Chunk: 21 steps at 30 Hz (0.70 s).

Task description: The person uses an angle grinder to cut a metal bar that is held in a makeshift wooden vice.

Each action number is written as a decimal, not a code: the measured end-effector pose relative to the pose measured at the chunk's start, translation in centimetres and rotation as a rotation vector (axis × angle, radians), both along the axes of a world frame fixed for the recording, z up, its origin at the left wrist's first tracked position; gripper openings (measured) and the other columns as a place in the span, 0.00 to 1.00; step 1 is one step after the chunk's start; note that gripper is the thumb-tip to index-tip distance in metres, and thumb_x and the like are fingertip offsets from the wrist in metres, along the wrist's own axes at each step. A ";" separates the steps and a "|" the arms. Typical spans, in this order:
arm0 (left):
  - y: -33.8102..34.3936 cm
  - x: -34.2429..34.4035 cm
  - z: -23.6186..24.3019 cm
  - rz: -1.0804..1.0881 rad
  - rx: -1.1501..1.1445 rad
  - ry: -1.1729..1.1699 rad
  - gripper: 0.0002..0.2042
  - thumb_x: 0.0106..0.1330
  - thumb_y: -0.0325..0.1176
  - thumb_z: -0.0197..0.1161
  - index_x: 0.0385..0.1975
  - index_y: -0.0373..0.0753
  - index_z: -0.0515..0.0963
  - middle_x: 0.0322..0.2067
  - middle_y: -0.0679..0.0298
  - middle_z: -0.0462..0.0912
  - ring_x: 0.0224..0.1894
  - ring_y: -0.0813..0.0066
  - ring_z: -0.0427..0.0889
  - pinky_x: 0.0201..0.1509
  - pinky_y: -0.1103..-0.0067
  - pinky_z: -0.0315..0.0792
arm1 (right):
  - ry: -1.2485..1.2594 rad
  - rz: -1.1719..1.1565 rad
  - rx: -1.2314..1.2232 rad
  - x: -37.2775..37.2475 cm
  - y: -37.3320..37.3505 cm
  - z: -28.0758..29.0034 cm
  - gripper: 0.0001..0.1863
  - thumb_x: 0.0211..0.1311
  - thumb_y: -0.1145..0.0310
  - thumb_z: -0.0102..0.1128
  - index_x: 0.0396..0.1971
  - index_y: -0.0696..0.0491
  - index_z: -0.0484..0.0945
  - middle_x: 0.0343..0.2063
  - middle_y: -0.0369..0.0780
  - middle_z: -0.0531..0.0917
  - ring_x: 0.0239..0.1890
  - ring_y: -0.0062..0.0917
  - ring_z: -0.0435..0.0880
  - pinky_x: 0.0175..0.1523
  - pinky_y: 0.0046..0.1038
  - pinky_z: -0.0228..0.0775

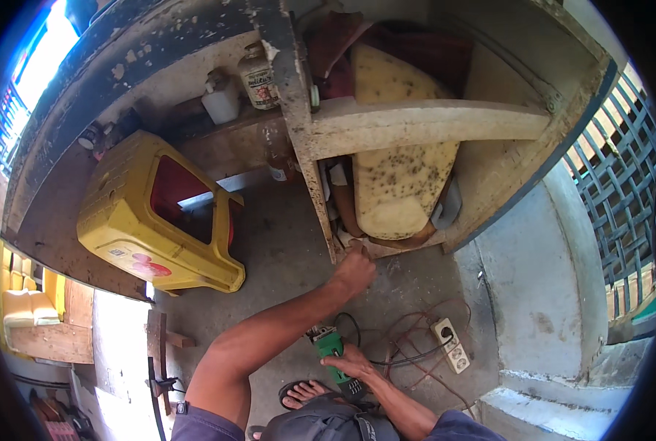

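My right hand is wrapped round the body of a green corded power tool, held low above the floor beside my sandalled foot. The tool's metal front end points up and left; its exact kind is hard to make out. Farther forward, my left hand is closed at the lower front edge of a worn wooden cabinet. Whatever its fingers hold, if anything, is hidden. Just beyond that hand, a yellowish dark-spotted slab like foam stands inside the cabinet behind a crossbar.
A yellow plastic stool lies on its side at the left. Bottles stand on a shelf behind it. A white power strip and tangled cords lie on the floor at right. Beyond them are a pale wall and a woven lattice.
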<state>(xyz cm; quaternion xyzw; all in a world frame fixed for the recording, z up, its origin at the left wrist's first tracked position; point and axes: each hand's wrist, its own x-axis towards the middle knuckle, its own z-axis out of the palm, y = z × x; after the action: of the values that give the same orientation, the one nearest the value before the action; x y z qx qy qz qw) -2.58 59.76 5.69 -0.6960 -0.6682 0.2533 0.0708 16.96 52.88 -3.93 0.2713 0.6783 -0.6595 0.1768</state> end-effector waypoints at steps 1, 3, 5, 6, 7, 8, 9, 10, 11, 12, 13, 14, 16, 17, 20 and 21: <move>0.0 -0.6 0.2 0.029 -0.003 0.000 0.09 0.63 0.36 0.61 0.34 0.46 0.89 0.34 0.65 0.88 0.45 0.67 0.83 0.59 0.67 0.66 | 0.001 0.000 -0.002 0.0 0.1 -0.2 0.34 0.48 0.51 0.72 0.52 0.56 0.79 0.41 0.47 0.87 0.45 0.38 0.85 0.52 0.36 0.75; -0.8 -1.6 -0.4 0.068 -0.021 -0.010 0.09 0.63 0.35 0.61 0.34 0.46 0.89 0.34 0.66 0.88 0.45 0.67 0.83 0.59 0.67 0.66 | 0.000 0.001 -0.019 0.1 -0.4 -0.5 0.34 0.48 0.50 0.72 0.53 0.57 0.79 0.41 0.47 0.86 0.45 0.38 0.85 0.52 0.36 0.75; -1.1 -2.8 -2.3 0.082 -0.031 -0.023 0.09 0.63 0.34 0.61 0.35 0.47 0.89 0.34 0.67 0.87 0.45 0.68 0.83 0.60 0.66 0.66 | 0.010 0.006 0.002 0.3 -0.5 -0.7 0.33 0.49 0.52 0.72 0.52 0.57 0.78 0.40 0.45 0.86 0.43 0.34 0.85 0.51 0.35 0.75; -1.2 -3.0 -2.9 0.063 -0.029 -0.028 0.09 0.63 0.35 0.61 0.35 0.47 0.89 0.35 0.66 0.87 0.45 0.67 0.84 0.59 0.66 0.67 | 0.016 0.007 0.015 0.2 -0.4 -0.7 0.32 0.50 0.53 0.72 0.51 0.58 0.78 0.40 0.45 0.86 0.43 0.33 0.84 0.51 0.35 0.74; -1.3 -3.2 -3.6 0.044 -0.028 -0.031 0.09 0.63 0.35 0.61 0.35 0.47 0.89 0.35 0.66 0.87 0.44 0.67 0.84 0.58 0.66 0.68 | 0.003 0.011 0.024 0.2 -0.3 -0.7 0.33 0.49 0.52 0.72 0.52 0.57 0.78 0.40 0.46 0.86 0.44 0.34 0.85 0.52 0.36 0.74; -1.7 -3.3 -4.4 0.029 -0.032 -0.039 0.09 0.63 0.35 0.61 0.36 0.47 0.89 0.35 0.66 0.87 0.44 0.67 0.85 0.57 0.66 0.69 | -0.014 0.020 0.027 0.0 -0.3 0.0 0.34 0.48 0.51 0.72 0.52 0.57 0.79 0.41 0.47 0.86 0.45 0.36 0.85 0.52 0.36 0.74; -2.0 -3.8 -5.2 0.012 -0.065 -0.117 0.09 0.63 0.35 0.62 0.37 0.47 0.89 0.37 0.65 0.87 0.44 0.67 0.86 0.55 0.66 0.72 | -0.031 0.029 0.029 -0.2 -0.4 0.4 0.35 0.47 0.50 0.72 0.52 0.57 0.79 0.41 0.48 0.86 0.46 0.37 0.85 0.53 0.36 0.74; -2.2 -4.3 -6.0 -0.005 -0.097 -0.195 0.09 0.63 0.35 0.62 0.38 0.48 0.89 0.39 0.64 0.88 0.43 0.68 0.87 0.52 0.66 0.75 | -0.033 0.028 0.023 -0.1 -0.6 0.3 0.34 0.47 0.50 0.72 0.52 0.57 0.79 0.41 0.48 0.86 0.46 0.37 0.85 0.53 0.36 0.74; -2.0 -4.4 -6.0 -0.028 -0.123 -0.270 0.10 0.63 0.35 0.62 0.39 0.48 0.89 0.41 0.64 0.88 0.43 0.68 0.88 0.50 0.66 0.78 | -0.031 0.021 0.025 0.1 -0.4 0.3 0.34 0.47 0.50 0.72 0.52 0.57 0.79 0.42 0.48 0.86 0.46 0.37 0.85 0.53 0.37 0.74; -1.9 -4.2 -6.0 -0.051 -0.066 -0.288 0.09 0.62 0.34 0.63 0.38 0.48 0.89 0.40 0.63 0.89 0.43 0.68 0.88 0.48 0.68 0.79 | -0.030 0.014 0.027 0.2 -0.2 0.2 0.34 0.47 0.50 0.72 0.52 0.57 0.79 0.42 0.49 0.86 0.46 0.37 0.85 0.53 0.37 0.74; -1.9 -3.8 -6.1 -0.073 -0.010 -0.305 0.09 0.62 0.34 0.63 0.37 0.47 0.89 0.39 0.63 0.89 0.42 0.68 0.89 0.45 0.69 0.80 | -0.014 0.016 0.033 0.4 -0.3 -0.1 0.34 0.47 0.50 0.72 0.52 0.56 0.80 0.42 0.48 0.86 0.46 0.38 0.85 0.52 0.37 0.74; -1.8 -3.5 -5.8 -0.096 0.050 -0.325 0.08 0.61 0.34 0.64 0.36 0.47 0.89 0.38 0.63 0.89 0.42 0.68 0.89 0.43 0.71 0.80 | -0.002 0.018 0.043 0.6 -0.4 -0.3 0.34 0.47 0.49 0.72 0.51 0.56 0.80 0.42 0.48 0.86 0.45 0.38 0.86 0.52 0.37 0.75; -0.9 -4.1 -5.0 -0.001 -0.100 -0.298 0.08 0.61 0.33 0.64 0.36 0.47 0.89 0.38 0.64 0.89 0.43 0.68 0.89 0.45 0.70 0.80 | 0.010 0.010 0.061 0.8 -0.3 -0.7 0.33 0.47 0.49 0.71 0.51 0.55 0.81 0.41 0.48 0.86 0.44 0.38 0.86 0.51 0.37 0.75; -0.7 -4.4 -4.8 0.054 -0.180 -0.287 0.08 0.61 0.32 0.65 0.35 0.46 0.89 0.38 0.65 0.89 0.43 0.68 0.89 0.45 0.70 0.80 | 0.007 0.008 0.063 0.6 -0.7 -0.6 0.33 0.47 0.49 0.71 0.50 0.55 0.81 0.40 0.48 0.87 0.43 0.38 0.86 0.50 0.37 0.75; -0.3 -4.3 -6.0 0.117 -0.208 -0.289 0.08 0.62 0.31 0.65 0.38 0.47 0.89 0.41 0.67 0.89 0.45 0.69 0.88 0.47 0.71 0.80 | -0.029 0.050 0.070 0.8 -0.7 -0.2 0.32 0.48 0.48 0.71 0.50 0.55 0.82 0.38 0.47 0.87 0.41 0.38 0.86 0.49 0.37 0.75; 0.0 -4.4 -6.8 0.155 -0.187 -0.283 0.08 0.62 0.32 0.64 0.37 0.47 0.89 0.41 0.66 0.89 0.46 0.69 0.88 0.47 0.71 0.80 | -0.038 0.067 0.078 0.5 -0.5 0.1 0.32 0.48 0.48 0.71 0.49 0.55 0.82 0.37 0.47 0.87 0.41 0.38 0.86 0.49 0.37 0.75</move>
<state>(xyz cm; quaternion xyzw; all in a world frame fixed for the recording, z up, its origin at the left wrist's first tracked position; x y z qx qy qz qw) -7.01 59.81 -1.12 -0.6745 -0.6967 0.2188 -0.1087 17.46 52.38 -3.87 0.2676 0.7087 -0.6211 0.2010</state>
